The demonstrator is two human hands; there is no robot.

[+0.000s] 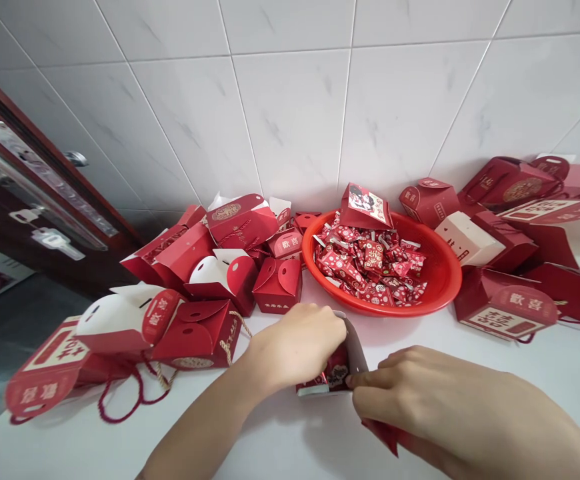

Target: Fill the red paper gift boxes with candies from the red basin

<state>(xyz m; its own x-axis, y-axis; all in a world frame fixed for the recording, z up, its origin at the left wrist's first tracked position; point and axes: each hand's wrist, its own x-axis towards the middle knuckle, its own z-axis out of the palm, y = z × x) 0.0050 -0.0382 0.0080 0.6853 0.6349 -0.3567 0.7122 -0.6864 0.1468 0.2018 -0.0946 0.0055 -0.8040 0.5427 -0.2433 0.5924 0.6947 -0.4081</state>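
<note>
A small open box (357, 353) stands on the white table in front of the red basin, with red wrapped candies (337, 375) inside. My left hand (297, 343) reaches over its left side, fingers bent down into the opening; the fingertips are hidden. At the box's right side, my right hand (405, 393) has curled fingers, the index fingertip touching the near right edge. A red piece (383, 433) shows below my right hand, partly hidden by it. Behind the box, the red basin (443, 290) holds many wrapped candies (370, 260) and a red box with a picture (366, 207).
Red gift boxes (195, 333) with cords are piled on the left of the table (270, 447). More boxes (505, 303) lie on the right. A tiled wall (295, 113) rises behind. A dark door (40, 180) with keys (55, 241) is at the left.
</note>
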